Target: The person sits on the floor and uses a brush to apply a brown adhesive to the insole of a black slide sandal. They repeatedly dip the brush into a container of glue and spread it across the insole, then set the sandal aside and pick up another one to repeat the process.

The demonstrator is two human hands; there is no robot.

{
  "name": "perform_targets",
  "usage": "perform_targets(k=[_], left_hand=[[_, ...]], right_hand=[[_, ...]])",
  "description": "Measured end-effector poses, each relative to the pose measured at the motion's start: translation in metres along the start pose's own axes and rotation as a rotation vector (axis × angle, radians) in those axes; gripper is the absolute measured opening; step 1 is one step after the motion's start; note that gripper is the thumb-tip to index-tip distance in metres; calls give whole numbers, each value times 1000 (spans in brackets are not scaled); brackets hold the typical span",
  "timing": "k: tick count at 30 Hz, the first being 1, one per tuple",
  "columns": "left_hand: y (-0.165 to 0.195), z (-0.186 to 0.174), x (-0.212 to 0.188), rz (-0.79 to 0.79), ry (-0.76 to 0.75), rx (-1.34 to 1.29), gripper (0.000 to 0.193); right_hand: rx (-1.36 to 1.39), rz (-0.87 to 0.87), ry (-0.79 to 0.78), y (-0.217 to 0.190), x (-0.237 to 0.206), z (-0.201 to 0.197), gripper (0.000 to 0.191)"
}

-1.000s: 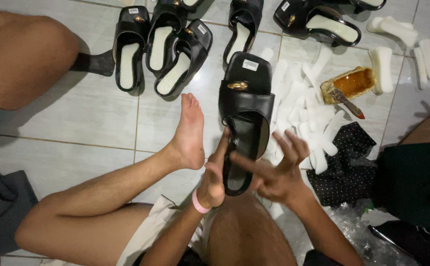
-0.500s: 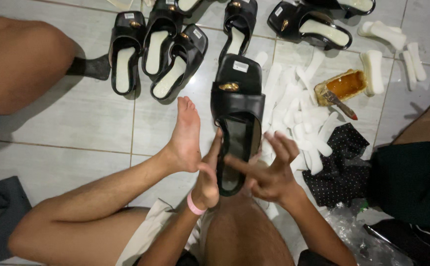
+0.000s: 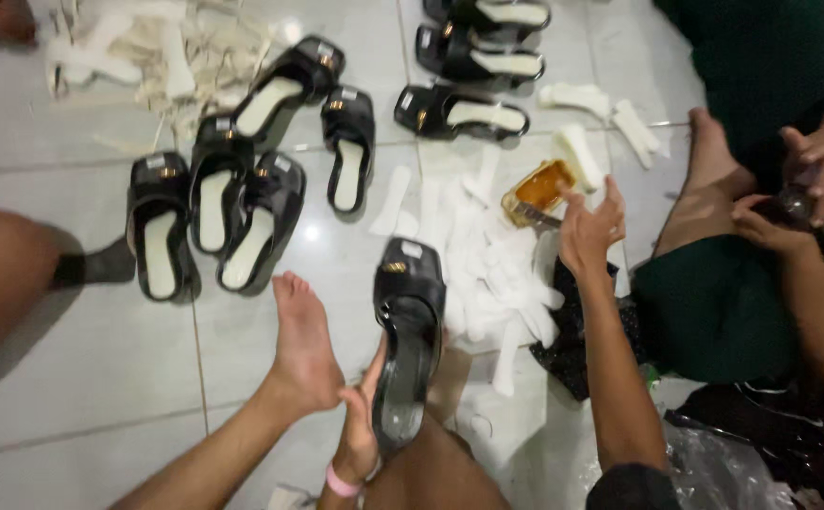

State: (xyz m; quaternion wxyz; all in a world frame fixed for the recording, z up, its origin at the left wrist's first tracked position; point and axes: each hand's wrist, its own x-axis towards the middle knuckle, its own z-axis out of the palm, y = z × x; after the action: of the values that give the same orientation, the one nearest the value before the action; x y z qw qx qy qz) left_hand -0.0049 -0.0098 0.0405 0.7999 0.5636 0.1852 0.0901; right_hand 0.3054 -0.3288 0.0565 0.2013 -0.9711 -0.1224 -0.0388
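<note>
- The person's left hand (image 3: 360,425), with a pink band at the wrist, is closed around the heel end of a glossy black slip-on sandal (image 3: 408,340), gripping its edge.
- That sandal stands tilted on the pale tiled floor (image 3: 81,368), toe away from the person, heel raised against the person's knee; a gold buckle sits on its strap.
- The person's bare foot (image 3: 303,345) rests on the floor just beside the left hand and the sandal.
- The right hand (image 3: 589,227) hangs in the air with fingers spread apart, holding nothing, well apart from the sandal.
- Just beyond its fingertips sits a small clear container of amber-coloured glue (image 3: 536,194), with a dark tool lying in it.
- Between the sandal and the right hand lies a heap of white padded strips (image 3: 487,274); a crumpled black cloth (image 3: 572,331) lies under the right forearm.
- Further out, seven more black sandals with cream insoles (image 3: 242,198) lie in loose rows on the floor.
- At the right edge, another person in dark green clothing (image 3: 714,312) sits with both hands around a dark object that cannot be made out.
</note>
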Motion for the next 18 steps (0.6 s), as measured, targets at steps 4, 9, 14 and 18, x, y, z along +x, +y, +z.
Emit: perform_targets(k=[4, 9, 14, 18], left_hand=[[-34, -23, -3, 334, -290, 283, 118], [-25, -24, -10, 424, -269, 814, 119], [-11, -14, -1, -42, -254, 186, 120], [5, -4, -1, -203, -140, -51, 115]], right_hand=[[-156, 29, -115, 19, 25, 23, 56], [-415, -33, -125, 11, 38, 31, 60], [-415, 7, -211, 4, 39, 28, 61], [-312, 35, -234, 6, 38, 26, 61]])
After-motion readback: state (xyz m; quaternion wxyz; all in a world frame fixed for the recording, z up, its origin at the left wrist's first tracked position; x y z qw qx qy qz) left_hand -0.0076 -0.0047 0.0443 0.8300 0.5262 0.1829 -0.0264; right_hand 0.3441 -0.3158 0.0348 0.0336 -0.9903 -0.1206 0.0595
